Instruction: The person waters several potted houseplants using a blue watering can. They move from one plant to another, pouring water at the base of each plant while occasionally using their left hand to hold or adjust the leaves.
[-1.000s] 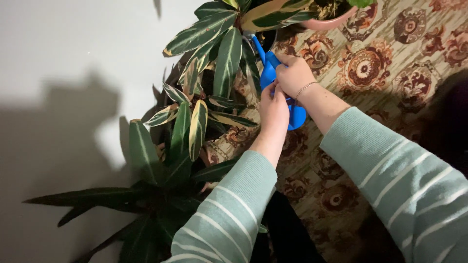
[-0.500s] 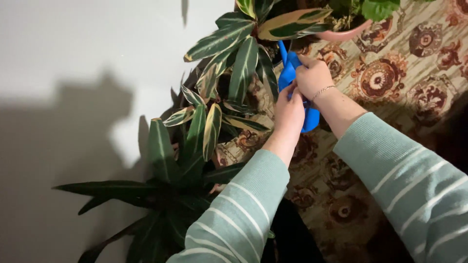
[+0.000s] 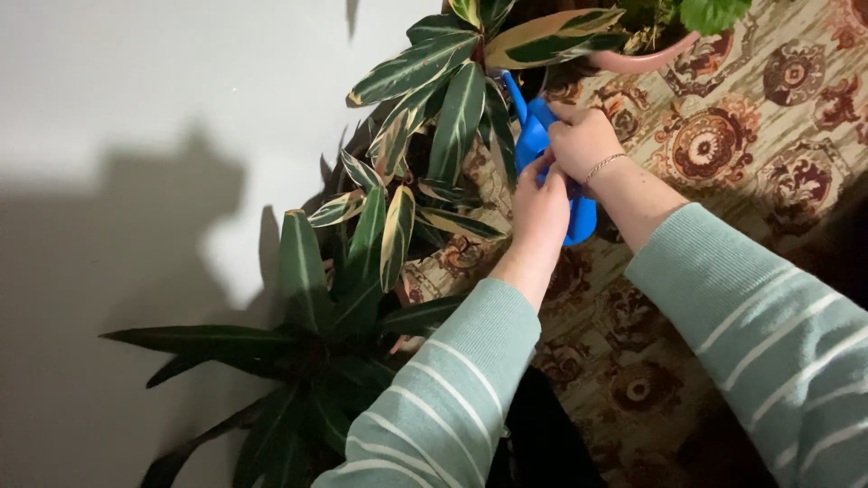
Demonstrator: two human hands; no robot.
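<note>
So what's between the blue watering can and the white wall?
In the head view, striped green-and-cream plant leaves fill the stretch between the blue watering can and the white wall.

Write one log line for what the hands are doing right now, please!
left hand: on blue watering can | right hand: gripping can | spout: among striped plant leaves | nearby: pink pot, patterned rug

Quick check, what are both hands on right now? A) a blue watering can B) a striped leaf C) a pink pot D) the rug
A: the left hand and right hand both grip the blue watering can, its spout aimed up among the striped leaves; the pink pot sits apart, untouched.
</note>
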